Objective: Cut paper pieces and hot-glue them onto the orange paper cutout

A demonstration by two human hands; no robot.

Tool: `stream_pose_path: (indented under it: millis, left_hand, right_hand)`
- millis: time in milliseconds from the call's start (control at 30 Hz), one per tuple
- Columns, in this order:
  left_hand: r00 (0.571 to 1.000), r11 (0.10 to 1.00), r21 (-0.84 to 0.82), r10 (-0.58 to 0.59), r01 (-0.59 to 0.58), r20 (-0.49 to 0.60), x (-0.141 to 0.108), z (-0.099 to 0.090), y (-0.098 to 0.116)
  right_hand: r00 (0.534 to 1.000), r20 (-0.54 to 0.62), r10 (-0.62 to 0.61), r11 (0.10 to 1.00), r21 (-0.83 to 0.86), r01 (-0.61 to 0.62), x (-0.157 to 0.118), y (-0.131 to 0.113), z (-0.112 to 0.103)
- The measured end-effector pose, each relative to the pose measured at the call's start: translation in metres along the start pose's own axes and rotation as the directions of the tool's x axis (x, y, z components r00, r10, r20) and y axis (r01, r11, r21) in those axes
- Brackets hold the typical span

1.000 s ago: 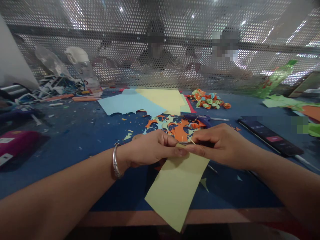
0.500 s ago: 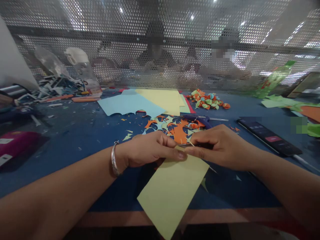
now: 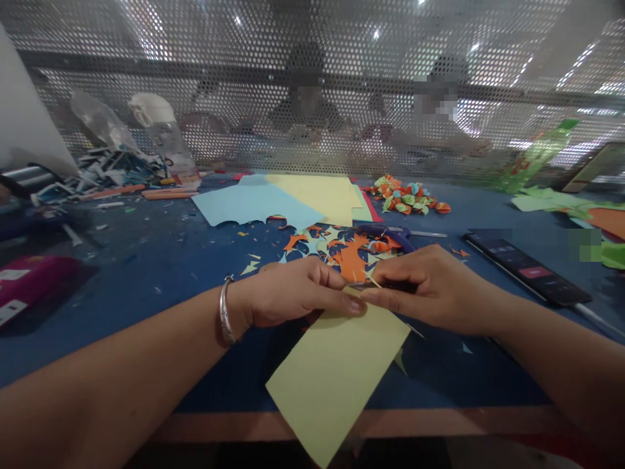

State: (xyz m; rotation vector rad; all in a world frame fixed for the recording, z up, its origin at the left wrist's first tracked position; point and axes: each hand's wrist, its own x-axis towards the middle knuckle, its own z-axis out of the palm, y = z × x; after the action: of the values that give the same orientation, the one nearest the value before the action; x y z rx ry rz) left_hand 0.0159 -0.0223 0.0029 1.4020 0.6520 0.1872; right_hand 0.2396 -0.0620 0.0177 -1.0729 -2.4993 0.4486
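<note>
A sheet of pale yellow paper (image 3: 336, 378) hangs tilted over the table's front edge. My left hand (image 3: 303, 290) pinches its top corner between thumb and fingers. My right hand (image 3: 430, 286) is closed around small scissors (image 3: 361, 284), whose thin metal blade lies at that same corner, close to the left fingertips. Most of the scissors is hidden in the right hand. A narrow pale strip sticks out by the right thumb. Just beyond both hands lie orange, green and blue paper scraps (image 3: 352, 257).
Behind the scraps are blue and yellow sheets (image 3: 254, 198), a purple-handled tool (image 3: 390, 231) and a pile of small curled paper pieces (image 3: 407, 197). A phone (image 3: 525, 267) with a cable lies right. A bottle (image 3: 168, 140) stands back left, before a perforated metal screen (image 3: 234, 85).
The yellow sheet's lower part has shifted very slightly. Both hands keep almost the same place and grip.
</note>
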Motion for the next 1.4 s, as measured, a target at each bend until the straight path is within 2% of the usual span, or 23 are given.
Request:
stream_pose_path:
  millis: [400, 633, 733, 900, 1000, 1200, 1400]
  left_hand:
    - [1.000, 0.999, -0.012, -0.029, 0.029, 0.006, 0.001, -0.002, 0.000]
    - [0.997, 0.997, 0.022, -0.073, 0.073, 0.000, -0.006, -0.007, 0.003]
    - [0.995, 0.995, 0.041, -0.091, 0.093, -0.041, -0.011, -0.015, 0.006]
    - [0.994, 0.999, 0.044, -0.004, 0.008, -0.108, -0.014, -0.027, 0.008]
    - [0.987, 0.999, 0.035, 0.036, -0.031, -0.157, -0.012, -0.028, 0.007]
    - [0.978, 0.991, -0.046, 0.114, -0.124, -0.172, -0.002, -0.016, 0.000]
    - [0.957, 0.969, -0.066, 0.222, -0.238, -0.188, 0.004, -0.009, -0.006]
  right_hand:
    - [1.000, -0.005, -0.015, 1.000, -0.025, 0.015, 0.001, 0.001, 0.001]
    - [0.997, -0.002, 0.071, 0.997, -0.031, -0.071, 0.000, 0.003, 0.000]
    - [0.995, -0.023, 0.096, 0.995, -0.022, -0.096, 0.000, 0.005, -0.001]
    - [0.991, -0.052, 0.125, 0.992, -0.013, -0.126, 0.000, 0.006, -0.002]
    - [0.979, -0.061, 0.193, 0.980, 0.064, -0.189, 0.001, 0.006, -0.002]
    - [0.954, -0.092, 0.284, 0.939, 0.230, -0.257, 0.004, 0.010, 0.000]
    - [0.965, -0.037, 0.261, 0.904, 0.361, -0.230, 0.005, 0.010, 0.004]
